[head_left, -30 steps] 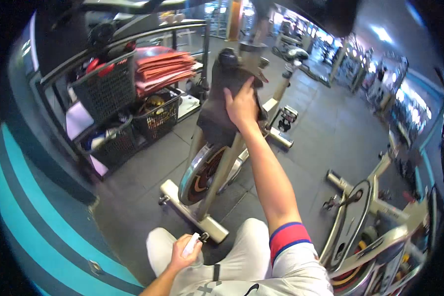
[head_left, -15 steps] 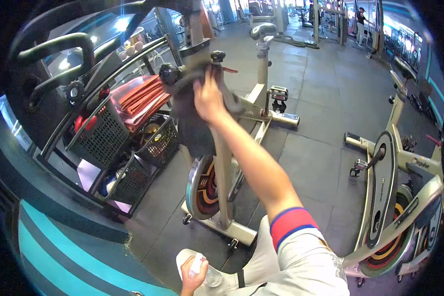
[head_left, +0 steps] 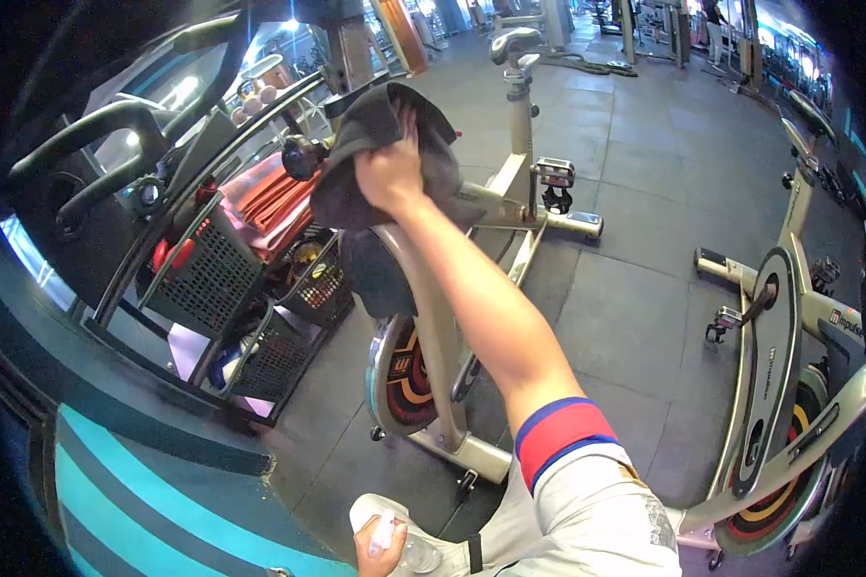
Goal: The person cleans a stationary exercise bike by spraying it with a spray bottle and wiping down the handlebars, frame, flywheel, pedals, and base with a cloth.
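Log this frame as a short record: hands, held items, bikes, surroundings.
Right hand: on a dark grey fabric cloth, fingers extended; firmness of grip unclear
Cloth position: draped over the upper front of a cream metal exercise bike
Left hand: closed around a clear bottle with a white top, low, near the lap
Second bike: cream metal exercise bike with black oval cover, to the right
Storage: black perforated plastic baskets and orange-red folded sheets, left side
Floor: grey tiles

Cloth (head_left: 440, 165) hides part of bike (head_left: 436, 332), bottom edge crops left hand (head_left: 383, 548) near wrist, top edge cuts far person (head_left: 715, 40).
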`<state>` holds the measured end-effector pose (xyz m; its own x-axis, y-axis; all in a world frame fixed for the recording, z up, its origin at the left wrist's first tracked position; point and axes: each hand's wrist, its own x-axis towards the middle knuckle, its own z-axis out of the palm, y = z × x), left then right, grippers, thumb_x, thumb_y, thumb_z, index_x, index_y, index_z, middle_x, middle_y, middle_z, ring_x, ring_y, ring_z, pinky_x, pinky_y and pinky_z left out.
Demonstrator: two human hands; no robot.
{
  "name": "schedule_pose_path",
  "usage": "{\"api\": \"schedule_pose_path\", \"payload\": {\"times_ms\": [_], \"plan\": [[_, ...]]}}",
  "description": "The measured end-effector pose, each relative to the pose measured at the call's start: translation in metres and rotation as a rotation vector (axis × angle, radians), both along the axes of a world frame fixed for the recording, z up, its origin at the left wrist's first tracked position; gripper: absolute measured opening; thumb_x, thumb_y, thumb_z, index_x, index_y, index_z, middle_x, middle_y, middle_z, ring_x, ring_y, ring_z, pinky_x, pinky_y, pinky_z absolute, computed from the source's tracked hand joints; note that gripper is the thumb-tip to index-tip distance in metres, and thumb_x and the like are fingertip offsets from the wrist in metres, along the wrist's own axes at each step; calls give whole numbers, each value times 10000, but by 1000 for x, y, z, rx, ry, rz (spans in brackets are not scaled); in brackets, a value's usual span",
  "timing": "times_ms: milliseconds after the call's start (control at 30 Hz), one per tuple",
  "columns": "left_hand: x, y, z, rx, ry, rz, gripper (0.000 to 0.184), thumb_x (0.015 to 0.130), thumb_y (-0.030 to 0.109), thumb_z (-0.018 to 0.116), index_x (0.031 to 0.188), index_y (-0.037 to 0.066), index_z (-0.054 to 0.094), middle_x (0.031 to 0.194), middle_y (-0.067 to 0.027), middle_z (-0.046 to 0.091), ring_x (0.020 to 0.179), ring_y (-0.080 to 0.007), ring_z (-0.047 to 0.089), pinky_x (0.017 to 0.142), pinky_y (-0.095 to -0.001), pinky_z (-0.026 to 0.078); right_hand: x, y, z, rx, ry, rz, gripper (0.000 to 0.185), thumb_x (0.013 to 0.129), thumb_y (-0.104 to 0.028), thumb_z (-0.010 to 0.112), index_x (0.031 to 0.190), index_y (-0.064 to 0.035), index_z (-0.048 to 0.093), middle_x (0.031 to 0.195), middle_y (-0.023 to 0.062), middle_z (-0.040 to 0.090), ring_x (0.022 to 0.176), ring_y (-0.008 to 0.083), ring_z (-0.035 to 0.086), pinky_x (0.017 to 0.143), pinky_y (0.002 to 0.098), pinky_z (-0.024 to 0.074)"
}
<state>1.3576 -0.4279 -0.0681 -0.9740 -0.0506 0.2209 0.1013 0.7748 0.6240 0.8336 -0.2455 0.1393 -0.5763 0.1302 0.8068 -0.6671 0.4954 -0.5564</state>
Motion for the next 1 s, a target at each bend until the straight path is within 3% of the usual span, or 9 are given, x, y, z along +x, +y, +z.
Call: {"api": "schedule_pose_path", "payload": {"times_ms": [100,300,400,433,500,633,733,867,1000], "plan": [[2,1,-6,-15,71,40,237,883,134,722,1025,-49,671,879,-162,701,792,-267,665,740,-364,534,-25,20,8,-1,61,168,573,899,-307,582,1434,-121,496,1548,266,321,1437,498,229,1203,554,173],[9,7,-3,180,-50,77,120,847,91,715,887,-14,671,790,-121,676,714,-223,651,675,-345,510,48,23,-43,126,-125,32,1064,674,-526,802,1512,-58,343,1576,298,230,1460,518,167,1119,608,309],[1,11,-2,269,-91,45,122,845,122,718,834,9,675,725,-68,641,657,-143,618,627,-305,485,94,37,-83,90,-14,123,668,824,-368,737,1375,-60,515,1390,280,507,1279,492,484,1049,487,443],[-4,16,5,267,-62,19,117,834,110,719,832,4,671,724,-78,636,657,-162,619,626,-308,483,127,44,-87,11,144,93,388,889,-181,689,1236,-30,602,1138,186,677,1145,364,616,1021,421,480],[-11,24,14,260,-7,-21,98,820,83,717,822,-1,667,718,-89,630,648,-192,618,617,-320,478,164,59,-123,-199,-128,339,335,929,-150,653,1231,-12,607,1193,153,671,1129,245,631,1023,356,460],[-28,26,25,270,73,-52,61,803,42,710,804,-2,668,704,-90,625,629,-219,609,602,-342,475,180,108,-132,-1375,-652,646,316,960,-294,658,1187,-75,647,1134,96,689,1010,262,671,904,433,553],[-28,27,34,293,54,-30,68,796,46,704,808,-3,659,712,-94,627,640,-224,611,619,-347,481,193,145,-58,-1465,-372,807,388,980,-386,593,1207,-72,615,1165,74,669,1028,248,666,930,417,538],[-14,15,30,241,75,2,104,804,83,703,816,-4,647,723,-101,623,651,-221,610,632,-341,483,200,135,41,-1261,116,700,377,1012,-365,487,1192,-64,625,1191,120,658,1079,274,645,969,411,501],[6,-1,14,224,115,76,110,818,96,703,810,-2,655,707,-92,623,647,-198,607,626,-330,478,113,78,78,-432,204,195,438,1018,-350,450,1242,4,579,1267,214,600,1226,363,531,1091,442,354]]}}
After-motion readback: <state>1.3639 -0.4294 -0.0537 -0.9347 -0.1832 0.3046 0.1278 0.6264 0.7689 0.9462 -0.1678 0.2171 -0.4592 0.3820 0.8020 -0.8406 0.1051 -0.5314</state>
